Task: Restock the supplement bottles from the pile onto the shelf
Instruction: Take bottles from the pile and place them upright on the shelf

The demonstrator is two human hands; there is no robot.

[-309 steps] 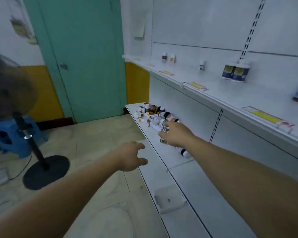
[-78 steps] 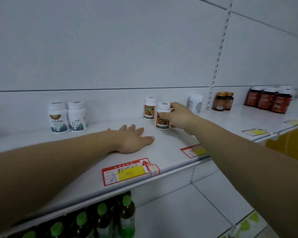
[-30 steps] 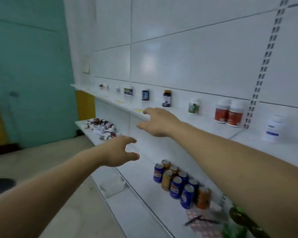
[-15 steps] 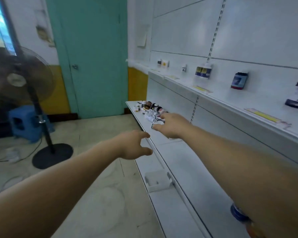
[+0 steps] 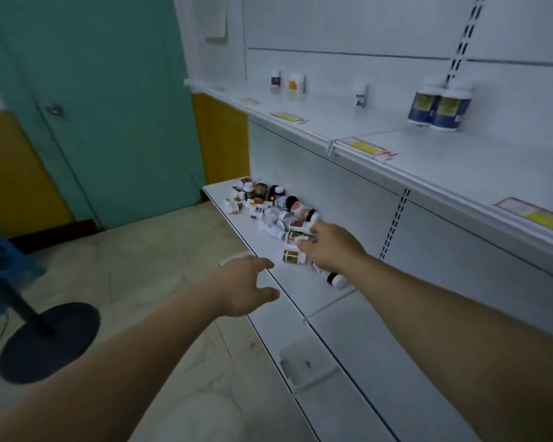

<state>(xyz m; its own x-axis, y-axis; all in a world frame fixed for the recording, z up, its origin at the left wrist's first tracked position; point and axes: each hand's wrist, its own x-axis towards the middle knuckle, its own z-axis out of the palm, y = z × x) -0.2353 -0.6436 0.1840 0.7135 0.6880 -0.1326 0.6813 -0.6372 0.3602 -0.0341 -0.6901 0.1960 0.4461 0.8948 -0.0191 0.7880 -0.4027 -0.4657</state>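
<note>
The pile of supplement bottles [image 5: 275,208] lies jumbled on the far end of the low shelf [image 5: 300,301], most of them tipped on their sides, the heap trailing toward the person along the shelf. Its nearest members are a gold-labelled bottle [image 5: 292,256] lying on its side, long axis roughly across the shelf, and a white bottle with a dark cap [image 5: 329,275] lying a little nearer, partly hidden under the wrist. The right hand [image 5: 332,247] is well the nearer of the two: it hovers over the near end of the pile, fingers loosely extended and pointing toward the bottles, fingertips at or just above a red-labelled one and the gold-labelled one just to its left. Whether it already touches any bottle cannot be told; it holds nothing that shows. The left hand [image 5: 243,288] hangs off the shelf's front edge, over the floor, fingers loosely curled with the thumb out, empty. In my judgement the coming move is a short drop and a closing of the right fingers across a bottle's short axis. The upper shelf [image 5: 396,145], the destination, runs above and to the right, carrying a pair of blue-labelled jars [image 5: 441,106] and a few small bottles further along.
</note>
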